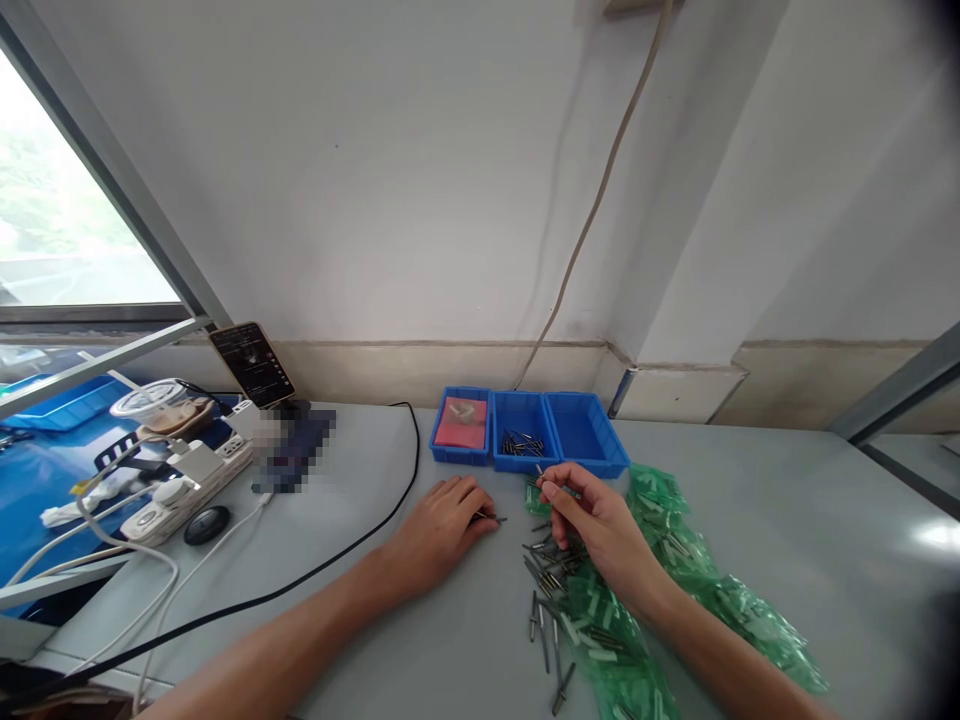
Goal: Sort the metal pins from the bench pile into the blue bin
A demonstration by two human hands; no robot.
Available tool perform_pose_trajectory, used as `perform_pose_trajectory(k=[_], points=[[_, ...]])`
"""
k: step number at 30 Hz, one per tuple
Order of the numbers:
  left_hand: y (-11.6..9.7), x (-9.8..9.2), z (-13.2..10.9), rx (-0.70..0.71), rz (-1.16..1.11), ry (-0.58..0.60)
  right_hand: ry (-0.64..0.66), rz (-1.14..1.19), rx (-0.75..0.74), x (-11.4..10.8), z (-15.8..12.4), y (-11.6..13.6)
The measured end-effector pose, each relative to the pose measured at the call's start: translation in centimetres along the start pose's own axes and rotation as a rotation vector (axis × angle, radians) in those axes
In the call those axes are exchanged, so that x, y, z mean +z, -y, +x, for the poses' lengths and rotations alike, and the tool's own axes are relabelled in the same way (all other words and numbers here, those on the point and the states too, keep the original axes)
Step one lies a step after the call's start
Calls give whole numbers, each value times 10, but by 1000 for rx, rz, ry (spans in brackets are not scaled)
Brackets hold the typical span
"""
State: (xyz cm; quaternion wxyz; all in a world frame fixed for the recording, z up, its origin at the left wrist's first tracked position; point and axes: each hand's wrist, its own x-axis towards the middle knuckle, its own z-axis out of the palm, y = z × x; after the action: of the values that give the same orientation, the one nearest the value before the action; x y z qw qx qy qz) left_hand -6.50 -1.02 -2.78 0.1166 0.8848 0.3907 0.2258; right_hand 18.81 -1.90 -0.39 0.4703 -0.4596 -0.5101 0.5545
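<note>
My left hand (448,528) rests low on the grey table, its fingers curled around small metal rods (489,517) that poke out by the thumb. To the right, my right hand (583,510) pinches one small metal pin (539,470) between thumb and forefinger, just in front of the blue bins. Below it lies a loose pile of metal pins (544,575), partly hidden by the hand. The middle blue bin (520,404) holds several dark pins. The left blue bin (460,457) contains a red card with a small clear bag, and the right blue bin (581,425) shows a bare bottom.
Green plastic bags (679,540) with parts spread under and beside my right forearm. A black cable (352,548) crosses the table at left. Farther left are a phone (253,365), a power strip (187,488) and a black round object (207,525). A wall stands behind the bins.
</note>
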Motion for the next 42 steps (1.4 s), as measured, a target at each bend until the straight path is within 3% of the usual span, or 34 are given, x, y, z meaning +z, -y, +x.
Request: perform_pose_trajectory(k=[6, 19, 29, 42], points=[[-2, -1, 1, -4, -14, -4, -4, 155, 39, 2, -1, 8], [-4, -1, 0, -17, -58, -10, 24, 45, 55, -2, -1, -2], [-4, -1, 1, 3, -2, -2, 59, 219, 81, 0, 1, -2], [-6, -2, 3, -30, -47, 7, -48, 69, 40, 1, 4, -4]])
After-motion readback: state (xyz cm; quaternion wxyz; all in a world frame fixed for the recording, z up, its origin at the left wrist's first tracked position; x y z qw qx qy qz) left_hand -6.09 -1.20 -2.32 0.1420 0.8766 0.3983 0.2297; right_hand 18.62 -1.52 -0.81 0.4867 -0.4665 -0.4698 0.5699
